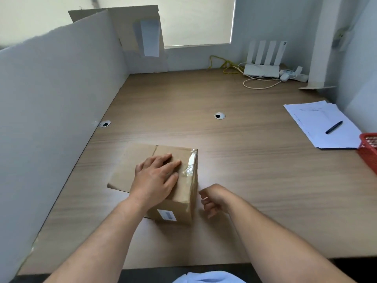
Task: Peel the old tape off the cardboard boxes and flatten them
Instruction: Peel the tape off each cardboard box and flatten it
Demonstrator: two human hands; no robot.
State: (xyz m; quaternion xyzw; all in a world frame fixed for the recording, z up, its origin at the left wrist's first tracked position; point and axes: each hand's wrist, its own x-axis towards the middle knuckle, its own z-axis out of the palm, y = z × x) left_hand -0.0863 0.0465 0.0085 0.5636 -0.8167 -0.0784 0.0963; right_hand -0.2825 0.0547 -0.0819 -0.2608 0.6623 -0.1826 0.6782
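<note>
A closed brown cardboard box (130,166) stands on the wooden desk (244,160), left of centre. Clear tape (190,166) runs over its top right edge and down the right side, shiny and wrinkled. A white label (168,215) is stuck on the near face. My left hand (157,178) lies flat on the box top with straight fingers pointing toward the tape. My right hand (213,200) hovers just right of the box's lower right side, fingers loosely curled, holding nothing.
A grey partition (51,119) walls off the left. Flattened cardboard (138,31) leans at the back. A router (263,64) with cables sits at the far right. Papers (318,123) with a pen (334,127) and a red basket (369,152) lie at the right edge.
</note>
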